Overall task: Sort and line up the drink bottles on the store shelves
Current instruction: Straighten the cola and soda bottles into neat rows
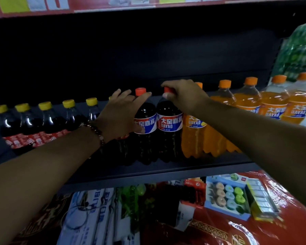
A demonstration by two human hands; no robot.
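Note:
Two dark Dayao bottles with red caps stand side by side mid-shelf. My right hand [181, 95] grips the cap and neck of the right dark bottle [169, 128]. My left hand [121, 114], fingers straight and spread, lies against the left dark bottle [146, 121], its thumb low on the label. To the left runs a row of yellow-capped cola bottles [48, 121]. A row of orange Dayao bottles [245, 101] with orange caps extends to the right, the nearest orange bottle [194, 133] touching the right dark one.
The dark shelf board [148, 171] has a front edge below the bottles. A green shrink-wrapped pack [300, 50] sits at the far right. Below the shelf lie boxed goods [228, 197] and red wrapped packages [254, 227]. A red price strip [113, 6] runs overhead.

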